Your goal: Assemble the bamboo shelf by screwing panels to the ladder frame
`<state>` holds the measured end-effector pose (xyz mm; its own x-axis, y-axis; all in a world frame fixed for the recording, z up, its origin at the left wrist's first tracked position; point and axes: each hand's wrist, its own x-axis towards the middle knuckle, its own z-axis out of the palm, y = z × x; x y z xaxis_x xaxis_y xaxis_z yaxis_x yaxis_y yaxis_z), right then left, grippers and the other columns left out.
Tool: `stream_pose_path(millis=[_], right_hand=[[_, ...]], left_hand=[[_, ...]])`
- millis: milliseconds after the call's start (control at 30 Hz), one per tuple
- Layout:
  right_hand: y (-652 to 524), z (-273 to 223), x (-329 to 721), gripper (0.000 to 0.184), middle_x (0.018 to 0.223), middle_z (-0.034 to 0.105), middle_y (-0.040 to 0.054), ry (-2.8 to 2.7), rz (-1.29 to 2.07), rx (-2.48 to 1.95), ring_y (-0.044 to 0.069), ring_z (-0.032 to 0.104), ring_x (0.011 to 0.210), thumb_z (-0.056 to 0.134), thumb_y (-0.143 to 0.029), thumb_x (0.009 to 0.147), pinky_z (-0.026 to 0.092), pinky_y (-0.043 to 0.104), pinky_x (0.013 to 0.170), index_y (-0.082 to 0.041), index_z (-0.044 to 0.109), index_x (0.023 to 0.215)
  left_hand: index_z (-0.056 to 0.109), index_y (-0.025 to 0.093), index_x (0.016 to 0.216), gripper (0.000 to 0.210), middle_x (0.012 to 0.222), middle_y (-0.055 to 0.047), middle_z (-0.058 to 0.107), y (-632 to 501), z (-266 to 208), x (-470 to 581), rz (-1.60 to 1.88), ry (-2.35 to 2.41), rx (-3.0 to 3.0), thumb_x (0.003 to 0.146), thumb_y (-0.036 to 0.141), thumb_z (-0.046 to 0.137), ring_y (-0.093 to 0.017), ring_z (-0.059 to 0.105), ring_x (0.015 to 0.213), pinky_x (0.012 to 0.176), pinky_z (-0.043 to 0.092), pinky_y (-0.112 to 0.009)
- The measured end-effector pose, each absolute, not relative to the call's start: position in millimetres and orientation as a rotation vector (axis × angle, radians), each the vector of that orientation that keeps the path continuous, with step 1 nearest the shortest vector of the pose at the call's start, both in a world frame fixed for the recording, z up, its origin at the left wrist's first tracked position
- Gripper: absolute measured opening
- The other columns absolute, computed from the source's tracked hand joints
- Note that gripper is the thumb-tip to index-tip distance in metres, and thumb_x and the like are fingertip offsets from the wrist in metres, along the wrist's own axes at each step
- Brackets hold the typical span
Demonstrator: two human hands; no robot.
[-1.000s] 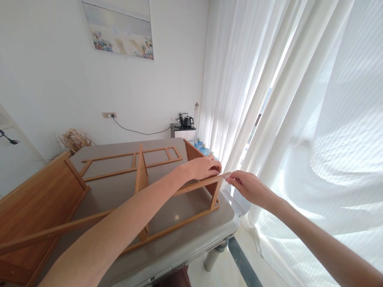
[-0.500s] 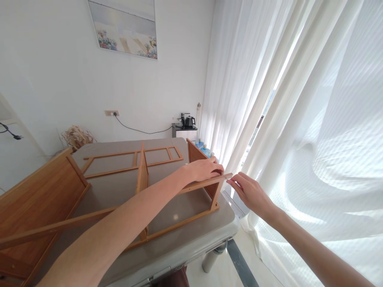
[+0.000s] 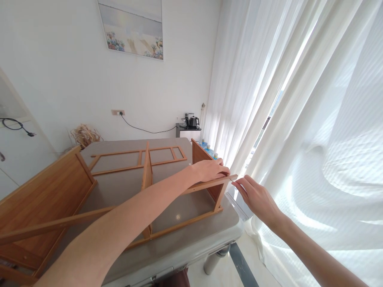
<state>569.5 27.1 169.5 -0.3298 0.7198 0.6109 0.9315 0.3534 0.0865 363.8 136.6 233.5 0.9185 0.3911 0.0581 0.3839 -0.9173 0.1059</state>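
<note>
A partly built wooden shelf unit (image 3: 185,223) lies on its side on the grey-covered table. Over its far right corner, my left hand (image 3: 211,170) is bent around the upper rail (image 3: 206,184), close to the end panel (image 3: 204,153). My right hand (image 3: 250,192) is just off that rail's outer end. Its thumb and index finger are pinched on something thin and small at the corner, too small to name. A middle board (image 3: 147,171) and a wide wooden panel (image 3: 56,175) stand between the rails at the left. My left forearm hides part of the upper rail.
A flat ladder-like wooden frame (image 3: 116,172) lies at the back of the table (image 3: 125,144). Beyond it a small cabinet carries a black kettle (image 3: 194,122). White curtains (image 3: 299,159) hang close at the right. Water bottles (image 3: 208,148) stand behind the end panel.
My view has turned slightly left, so everything sits a little further right. Both hands stay at the same corner, the right one still pinching at the rail's end.
</note>
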Motion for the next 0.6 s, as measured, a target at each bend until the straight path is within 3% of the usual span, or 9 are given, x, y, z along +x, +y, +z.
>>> stream_pose_path(millis=[600], right_hand=[[35.5, 161.5, 568.3, 0.027, 0.069, 0.042, -0.0027, -2.112, -0.746, -1.305, 0.010, 0.036, 0.053, 0.043, -0.026, 0.102, 0.027, 0.027, 0.052, -0.019, 0.053, 0.078]], left_hand=[[0.059, 0.030, 0.119, 0.034, 0.115, -0.006, 0.050, 144.1, 225.3, 364.4, 0.262, 0.636, 2.992, 0.101, 0.044, 0.033, -0.019, 0.063, 0.092, 0.077, 0.053, -0.032]])
